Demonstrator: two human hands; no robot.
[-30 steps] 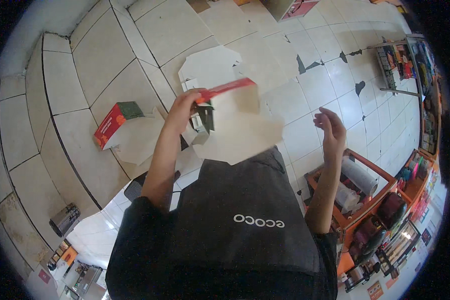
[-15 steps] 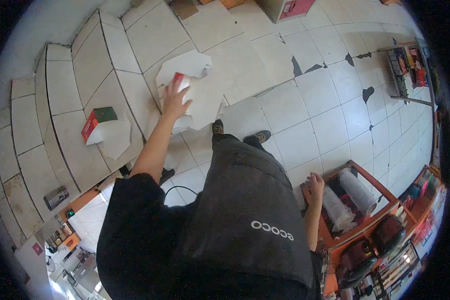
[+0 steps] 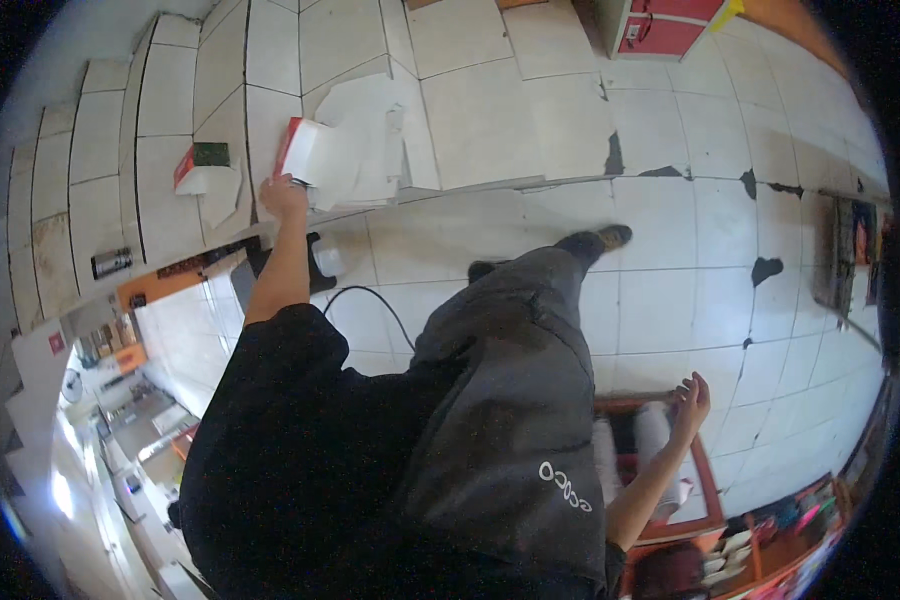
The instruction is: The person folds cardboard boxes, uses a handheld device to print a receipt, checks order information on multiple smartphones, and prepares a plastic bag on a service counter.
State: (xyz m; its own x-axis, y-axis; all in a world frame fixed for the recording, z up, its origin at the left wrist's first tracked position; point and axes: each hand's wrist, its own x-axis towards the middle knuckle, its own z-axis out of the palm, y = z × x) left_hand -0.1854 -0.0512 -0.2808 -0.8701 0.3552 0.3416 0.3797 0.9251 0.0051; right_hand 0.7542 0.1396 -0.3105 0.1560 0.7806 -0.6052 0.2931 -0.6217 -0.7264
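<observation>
My left hand (image 3: pixel 284 197) is at the lower corner of a red-edged white carton (image 3: pixel 307 147), its fingers curled. A thin dark bit shows by the fingertips; what they hold, if anything, I cannot make out. The carton rests on unfolded white cardboard sheets (image 3: pixel 378 150) on a tiled ledge. To the left on that ledge lies a red and green box (image 3: pixel 211 154) with a white flap spread out. My right hand (image 3: pixel 692 402) hangs in the air on the right, fingers loosely apart, with nothing in it.
Below my right hand stands an orange-framed case (image 3: pixel 705 470) with white rolls (image 3: pixel 653 432). A dark cylinder (image 3: pixel 111 263) lies at the ledge's left end. A black cable (image 3: pixel 382 300) curves beside my body. A red-fronted cabinet (image 3: pixel 660 30) stands at the top; patches of floor tile are broken.
My left hand has moved from on top of the carton to its lower corner, and the carton has shifted left across the cardboard. One foot has stepped right; the whole view has turned.
</observation>
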